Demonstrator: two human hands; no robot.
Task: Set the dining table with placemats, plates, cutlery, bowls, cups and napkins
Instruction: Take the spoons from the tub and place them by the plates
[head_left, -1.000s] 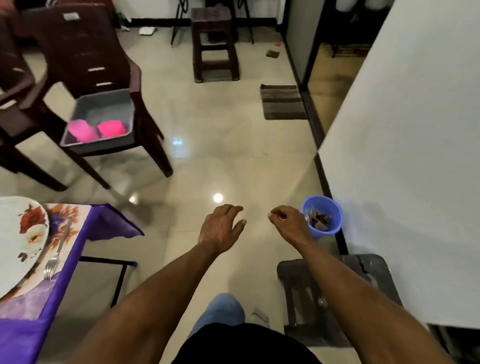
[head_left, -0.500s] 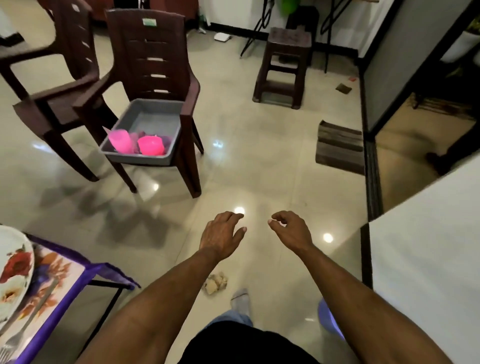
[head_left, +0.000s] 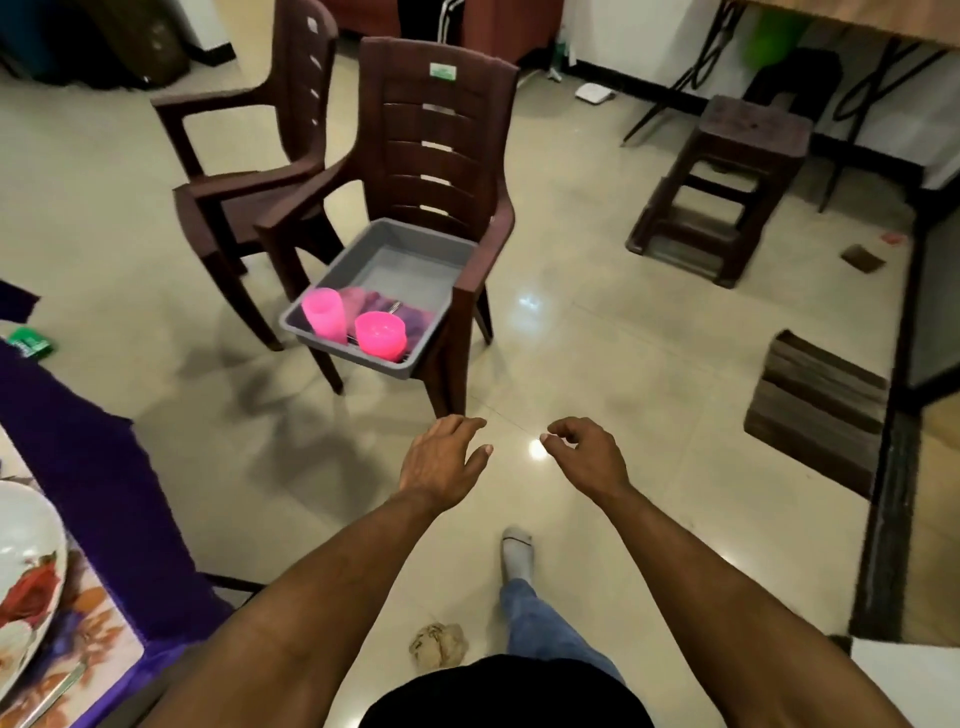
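Nearest, bottom left: corner of the bench (head_left: 104, 499) under a purple cloth, floral placemat (head_left: 93, 629) on it, floral plate (head_left: 26, 561) on the placemat, a fork (head_left: 49, 696) beside the plate at the frame edge. That setting looks partly laid; no cup or bowl is visible there.

Both hands are out in front, over bare floor, carrying nothing. Left hand (head_left: 441, 460) is palm down, fingers loosely spread. Right hand (head_left: 587, 454) has its fingers half curled, thumb near the index tip, nothing between them. My read: empty hands raised for a pick-up, person walking toward the supplies; a socked foot (head_left: 517, 553) is stepping forward.

A crumpled paper wad (head_left: 439, 644) lies on the floor near the feet, beside the walking line, not in it.

Further on: a brown plastic armchair (head_left: 436, 156) with a grey tub (head_left: 405, 260) on its seat, front edge overhanging toward the person. In the tub's near end are a pink cup (head_left: 324, 317) and a pink bowl (head_left: 380, 335), both upright, side by side, with purplish cloth (head_left: 389, 306) behind them, probably napkins. A thin metal item shows beside the bowl; too small to identify. The tub probably serves as the stock bin, parked on the chair at reach height.

The chair's armrests flank the tub, so reach in from the front. A second armchair (head_left: 249, 171) is tucked just left of it. A brown stool (head_left: 727, 182) and a doormat (head_left: 815, 410) sit well off right, clear of the route.
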